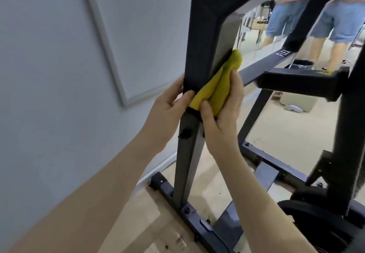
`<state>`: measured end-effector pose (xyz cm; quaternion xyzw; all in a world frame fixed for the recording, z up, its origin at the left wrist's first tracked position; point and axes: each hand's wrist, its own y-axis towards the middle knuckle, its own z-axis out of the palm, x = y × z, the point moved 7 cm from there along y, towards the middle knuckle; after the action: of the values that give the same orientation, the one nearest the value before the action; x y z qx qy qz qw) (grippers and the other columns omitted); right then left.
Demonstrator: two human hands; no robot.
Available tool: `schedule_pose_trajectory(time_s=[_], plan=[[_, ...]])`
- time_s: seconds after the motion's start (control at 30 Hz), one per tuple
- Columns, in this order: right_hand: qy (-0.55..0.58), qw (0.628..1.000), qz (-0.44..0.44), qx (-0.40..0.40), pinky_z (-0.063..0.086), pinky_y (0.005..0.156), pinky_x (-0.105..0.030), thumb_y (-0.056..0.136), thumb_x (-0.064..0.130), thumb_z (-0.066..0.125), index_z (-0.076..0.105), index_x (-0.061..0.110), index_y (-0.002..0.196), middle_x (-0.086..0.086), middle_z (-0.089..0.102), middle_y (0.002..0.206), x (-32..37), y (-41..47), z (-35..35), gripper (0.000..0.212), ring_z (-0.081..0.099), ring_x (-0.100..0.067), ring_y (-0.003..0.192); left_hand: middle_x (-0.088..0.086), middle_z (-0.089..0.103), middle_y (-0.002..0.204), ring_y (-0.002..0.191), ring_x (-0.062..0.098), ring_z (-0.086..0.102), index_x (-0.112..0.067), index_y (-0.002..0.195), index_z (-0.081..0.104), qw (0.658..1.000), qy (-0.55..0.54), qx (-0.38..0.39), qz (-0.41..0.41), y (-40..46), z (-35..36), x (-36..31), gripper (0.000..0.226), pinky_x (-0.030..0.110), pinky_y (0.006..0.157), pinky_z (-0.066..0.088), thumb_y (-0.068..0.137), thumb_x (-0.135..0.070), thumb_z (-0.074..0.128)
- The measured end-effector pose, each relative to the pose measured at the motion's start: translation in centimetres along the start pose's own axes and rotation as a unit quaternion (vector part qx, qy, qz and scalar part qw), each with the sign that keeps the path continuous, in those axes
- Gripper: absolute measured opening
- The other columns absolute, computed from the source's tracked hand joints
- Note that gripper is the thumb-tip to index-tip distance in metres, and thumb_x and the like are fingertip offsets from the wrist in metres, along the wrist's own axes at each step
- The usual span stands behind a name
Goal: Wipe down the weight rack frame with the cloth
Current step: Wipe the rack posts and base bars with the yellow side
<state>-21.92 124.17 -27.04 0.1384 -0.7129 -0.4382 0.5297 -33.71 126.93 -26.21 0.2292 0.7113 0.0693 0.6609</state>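
While the left hand [169,102] grips the rack upright [199,55], the right hand [223,104] beside it clutches the yellow cloth [217,87] against it.

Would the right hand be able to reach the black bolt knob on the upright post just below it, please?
Probably yes: the right hand, holding the yellow cloth, sits just above the black bolt knob, with nothing between.

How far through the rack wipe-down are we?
Done: cannot tell, no wiped section looks different. In hand: right hand presses the yellow cloth on the near upright, left hand steadies that post. Left: probably the crossbar, base rail and far upright.
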Motion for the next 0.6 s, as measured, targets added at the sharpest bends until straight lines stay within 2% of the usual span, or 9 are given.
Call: schedule_pose_trajectory(time_s=[0.03, 0.1, 0.17, 0.23, 0.33, 0.43, 0.53, 0.6], plan=[[-0.005, 1.000, -0.005, 0.004, 0.025, 0.111, -0.054, 0.088, 0.031, 0.047, 0.017, 0.026, 0.143, -0.022, 0.023, 0.148, -0.5, -0.3, 0.9, 0.063, 0.023, -0.033, 0.139, -0.005, 0.061, 0.126, 0.114, 0.010, 0.059, -0.022, 0.138, 0.046, 1.000, 0.005, -0.003, 0.000, -0.1, 0.1, -0.1, 0.039, 0.032, 0.098, 0.047, 0.101, -0.013, 0.039], [-0.024, 1.000, -0.013, -0.005, 0.025, 0.112, -0.054, 0.091, 0.032, 0.048, 0.010, 0.029, 0.139, -0.028, 0.017, 0.150, -1.3, -0.9, 1.7, 0.061, 0.019, -0.036, 0.141, -0.009, 0.062, 0.125, 0.116, 0.009, 0.057, -0.026, 0.136, 0.047, 1.000, 0.015, -0.001, 0.000, -0.1, 0.2, -0.5, 0.039, 0.032, 0.100, 0.046, 0.101, -0.011, 0.038], [-0.063, 0.997, -0.032, -0.010, 0.030, 0.110, -0.053, 0.098, 0.039, 0.040, 0.008, 0.026, 0.139, -0.025, 0.017, 0.151, -1.8, -2.0, 1.9, 0.053, 0.021, -0.034, 0.141, -0.014, 0.062, 0.122, 0.115, 0.006, 0.057, -0.033, 0.131, 0.046, 0.999, 0.034, 0.007, 0.000, -0.2, 0.3, -0.9, 0.038, 0.029, 0.097, 0.047, 0.102, -0.012, 0.036], [-0.080, 0.996, -0.049, -0.008, 0.034, 0.107, -0.054, 0.098, 0.040, 0.038, 0.014, 0.023, 0.139, -0.022, 0.015, 0.151, -1.5, -3.0, 2.1, 0.050, 0.022, -0.033, 0.140, -0.018, 0.061, 0.121, 0.113, 0.004, 0.057, -0.039, 0.129, 0.044, 0.999, 0.050, 0.015, -0.005, -0.3, 0.4, -0.9, 0.036, 0.026, 0.090, 0.050, 0.102, -0.016, 0.035], [-0.091, 0.993, -0.063, -0.039, 0.033, 0.107, -0.055, 0.094, 0.042, 0.047, 0.021, 0.021, 0.138, -0.018, 0.017, 0.152, -0.5, -1.9, 2.0, 0.055, 0.024, -0.035, 0.140, -0.013, 0.060, 0.125, 0.114, 0.006, 0.058, -0.033, 0.135, 0.042, 0.998, 0.048, 0.024, -0.015, -0.1, 0.4, -0.7, 0.036, 0.027, 0.089, 0.051, 0.102, -0.020, 0.035], [-0.149, 0.983, -0.097, -0.056, 0.033, 0.108, -0.056, 0.096, 0.036, 0.048, 0.009, 0.030, 0.144, -0.015, 0.015, 0.151, -0.9, -1.4, 2.1, 0.061, 0.025, -0.041, 0.139, -0.012, 0.061, 0.123, 0.111, 0.005, 0.059, -0.028, 0.137, 0.042, 0.998, 0.043, 0.029, -0.034, 0.0, 0.1, -0.7, 0.037, 0.024, 0.093, 0.051, 0.102, -0.020, 0.035], [-0.187, 0.978, -0.091, -0.004, 0.030, 0.110, -0.054, 0.101, 0.039, 0.033, -0.010, 0.038, 0.147, -0.012, 0.011, 0.150, -4.4, -6.0, 3.5, 0.063, 0.019, -0.039, 0.140, -0.015, 0.061, 0.120, 0.110, 0.002, 0.059, -0.030, 0.134, 0.044, 0.998, 0.038, 0.035, -0.028, 0.1, 0.3, -0.9, 0.035, 0.019, 0.090, 0.051, 0.102, -0.020, 0.035], [-0.172, 0.984, -0.029, 0.039, 0.033, 0.107, -0.057, 0.101, 0.039, 0.029, -0.008, 0.033, 0.148, -0.010, 0.007, 0.152, -7.1, -10.0, 4.4, 0.060, 0.014, -0.037, 0.141, -0.014, 0.060, 0.122, 0.111, 0.004, 0.059, -0.031, 0.135, 0.041, 0.999, 0.013, 0.038, -0.029, 0.1, 0.1, -0.4, 0.036, 0.019, 0.090, 0.050, 0.102, -0.021, 0.036]])
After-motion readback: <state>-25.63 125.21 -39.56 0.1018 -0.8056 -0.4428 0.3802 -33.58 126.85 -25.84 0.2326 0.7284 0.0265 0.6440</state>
